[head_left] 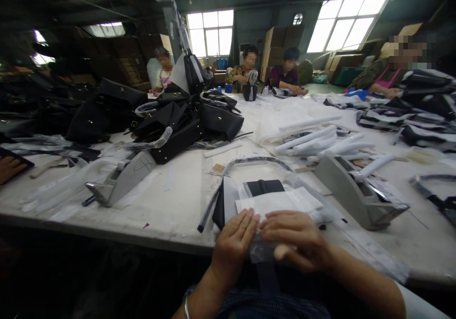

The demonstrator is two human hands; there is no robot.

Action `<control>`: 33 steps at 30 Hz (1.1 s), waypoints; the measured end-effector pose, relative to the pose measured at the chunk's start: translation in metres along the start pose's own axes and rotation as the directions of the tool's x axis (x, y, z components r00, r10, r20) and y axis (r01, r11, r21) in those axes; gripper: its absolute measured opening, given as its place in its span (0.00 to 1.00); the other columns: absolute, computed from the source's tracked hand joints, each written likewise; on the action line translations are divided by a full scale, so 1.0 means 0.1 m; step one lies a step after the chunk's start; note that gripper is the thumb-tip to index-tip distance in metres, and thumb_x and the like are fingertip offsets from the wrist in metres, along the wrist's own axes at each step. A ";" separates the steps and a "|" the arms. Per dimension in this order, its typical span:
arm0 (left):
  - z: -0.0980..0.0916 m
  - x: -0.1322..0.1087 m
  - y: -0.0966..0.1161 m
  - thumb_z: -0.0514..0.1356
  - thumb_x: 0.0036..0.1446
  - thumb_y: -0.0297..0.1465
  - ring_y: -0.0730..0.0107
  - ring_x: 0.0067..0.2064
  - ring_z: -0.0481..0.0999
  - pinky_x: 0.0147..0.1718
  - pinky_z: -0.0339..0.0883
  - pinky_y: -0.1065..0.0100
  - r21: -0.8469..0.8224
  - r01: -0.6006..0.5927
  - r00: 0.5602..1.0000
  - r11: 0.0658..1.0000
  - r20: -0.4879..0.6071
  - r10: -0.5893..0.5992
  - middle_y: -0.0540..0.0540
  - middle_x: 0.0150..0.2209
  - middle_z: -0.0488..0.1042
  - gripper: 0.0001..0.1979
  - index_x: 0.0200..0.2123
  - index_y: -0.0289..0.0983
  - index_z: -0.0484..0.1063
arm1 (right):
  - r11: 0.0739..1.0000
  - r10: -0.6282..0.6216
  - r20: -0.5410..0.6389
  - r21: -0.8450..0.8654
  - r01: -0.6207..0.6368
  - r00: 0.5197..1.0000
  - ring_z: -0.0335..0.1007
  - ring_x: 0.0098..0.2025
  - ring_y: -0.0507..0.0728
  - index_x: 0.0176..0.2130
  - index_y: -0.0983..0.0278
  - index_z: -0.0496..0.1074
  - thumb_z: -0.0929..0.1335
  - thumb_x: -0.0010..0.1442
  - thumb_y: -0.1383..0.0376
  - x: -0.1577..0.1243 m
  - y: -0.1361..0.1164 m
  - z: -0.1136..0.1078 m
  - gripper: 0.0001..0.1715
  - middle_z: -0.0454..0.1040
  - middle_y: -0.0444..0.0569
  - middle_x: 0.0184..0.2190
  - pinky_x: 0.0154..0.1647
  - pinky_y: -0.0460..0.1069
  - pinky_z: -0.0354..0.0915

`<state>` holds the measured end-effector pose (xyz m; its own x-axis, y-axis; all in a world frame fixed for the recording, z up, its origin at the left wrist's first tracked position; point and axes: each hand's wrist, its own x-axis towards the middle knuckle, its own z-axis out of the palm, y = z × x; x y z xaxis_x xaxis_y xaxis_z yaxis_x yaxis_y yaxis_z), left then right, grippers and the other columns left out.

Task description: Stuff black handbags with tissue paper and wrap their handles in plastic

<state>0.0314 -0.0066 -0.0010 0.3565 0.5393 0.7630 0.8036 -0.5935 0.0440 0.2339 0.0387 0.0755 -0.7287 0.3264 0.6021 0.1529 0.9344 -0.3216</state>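
Observation:
At the table's front edge lies a black handbag (220,205) with a plastic-wrapped handle (249,161) arched behind it. On it rests a clear plastic bag (245,192) around a black piece (264,186), partly covered by a folded white sheet (276,202). My left hand (235,243) lies flat on the sheet's near left edge, fingers straight and together, thumb hidden. Beside it my right hand (302,238) touches the near edge, its fingers stretched out and thumb apart. Loose plastic film (261,251) hangs below the hands over the table edge.
Grey tape dispensers stand left (130,179) and right (356,191). Black handbags (174,124) are heaped at the back left. White rolls (324,141) lie behind the right dispenser. Several people (245,72) work across the table. Another person's hand (12,167) shows at the far left.

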 end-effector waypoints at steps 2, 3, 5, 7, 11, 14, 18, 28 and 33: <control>0.00 0.00 0.01 0.52 0.68 0.22 0.63 0.58 0.73 0.54 0.74 0.63 0.012 -0.016 1.000 1.000 -0.009 0.016 0.44 0.57 0.74 0.18 0.59 0.32 0.69 | 0.976 0.191 -0.022 -0.107 -0.192 0.981 0.75 0.52 0.57 0.52 0.64 0.74 0.62 0.70 0.60 0.15 0.20 -0.07 0.18 0.79 0.54 0.48 0.58 0.54 0.68; 0.00 0.00 0.02 0.51 0.68 0.22 0.63 0.59 0.73 0.55 0.73 0.63 0.019 -0.017 1.000 1.000 -0.008 0.017 0.45 0.57 0.74 0.18 0.59 0.32 0.69 | 0.943 0.279 -0.013 -0.182 -0.277 0.960 0.72 0.56 0.59 0.55 0.63 0.73 0.62 0.69 0.62 0.23 0.32 -0.07 0.19 0.77 0.55 0.53 0.60 0.56 0.66; 0.00 -0.02 0.03 0.50 0.68 0.22 0.63 0.59 0.73 0.54 0.73 0.63 0.031 -0.008 1.000 0.999 -0.006 0.008 0.45 0.58 0.73 0.19 0.59 0.33 0.68 | 0.877 0.412 0.096 -0.310 -0.366 0.906 0.65 0.63 0.63 0.58 0.63 0.71 0.63 0.69 0.61 0.36 0.56 0.01 0.21 0.72 0.55 0.58 0.64 0.62 0.60; 0.02 -0.03 0.03 0.49 0.69 0.22 0.63 0.58 0.73 0.54 0.73 0.63 0.037 0.006 1.000 0.999 -0.019 -0.006 0.46 0.58 0.74 0.19 0.59 0.34 0.69 | 0.850 0.480 0.253 -0.371 -0.374 0.840 0.61 0.65 0.66 0.58 0.64 0.71 0.63 0.69 0.60 0.47 0.74 0.15 0.22 0.71 0.56 0.59 0.67 0.68 0.51; 0.04 -0.03 0.02 0.48 0.69 0.22 0.65 0.56 0.75 0.53 0.74 0.64 0.032 0.005 0.999 0.999 -0.054 -0.003 0.47 0.56 0.75 0.19 0.57 0.34 0.70 | 0.869 0.461 0.393 -0.383 -0.314 0.796 0.60 0.66 0.64 0.51 0.65 0.75 0.61 0.70 0.61 0.63 0.84 0.35 0.19 0.77 0.55 0.53 0.69 0.68 0.38; 0.04 -0.01 0.01 0.47 0.69 0.22 0.65 0.55 0.76 0.52 0.74 0.64 0.034 0.011 0.998 0.999 -0.055 -0.009 0.47 0.56 0.75 0.19 0.57 0.34 0.71 | 0.884 0.436 0.422 -0.366 -0.291 0.795 0.58 0.67 0.63 0.45 0.64 0.77 0.61 0.70 0.63 0.72 0.83 0.37 0.17 0.80 0.54 0.48 0.69 0.70 0.33; 0.02 -0.03 0.03 0.49 0.69 0.22 0.64 0.55 0.76 0.52 0.74 0.63 0.029 0.002 0.999 1.000 -0.046 0.000 0.46 0.56 0.75 0.18 0.57 0.34 0.71 | 0.876 0.423 0.377 -0.404 -0.265 0.824 0.64 0.63 0.64 0.43 0.65 0.77 0.63 0.69 0.66 0.71 0.77 0.36 0.14 0.80 0.54 0.45 0.68 0.71 0.40; 0.01 -0.05 0.01 0.50 0.69 0.23 0.64 0.56 0.75 0.52 0.74 0.63 0.026 -0.015 1.000 1.000 -0.016 0.016 0.47 0.56 0.75 0.18 0.58 0.35 0.70 | 0.901 0.346 0.150 -0.329 -0.284 0.926 0.71 0.57 0.61 0.55 0.61 0.72 0.63 0.67 0.69 -0.04 0.27 0.21 0.19 0.78 0.53 0.52 0.65 0.64 0.58; 0.02 -0.04 -0.03 0.51 0.69 0.24 0.62 0.57 0.74 0.53 0.73 0.61 0.005 -0.005 1.000 1.000 0.024 0.005 0.45 0.59 0.73 0.19 0.60 0.35 0.68 | 0.929 0.205 -0.019 -0.311 -0.200 0.979 0.70 0.59 0.59 0.58 0.63 0.68 0.67 0.67 0.61 -0.39 -0.03 0.07 0.21 0.77 0.53 0.52 0.65 0.60 0.60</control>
<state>0.0285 -0.0063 -0.0053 0.3717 0.5506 0.7475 0.8043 -0.5931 0.0369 0.2573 0.0222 0.0481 -0.6691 0.5134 0.5373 0.4955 0.8471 -0.1924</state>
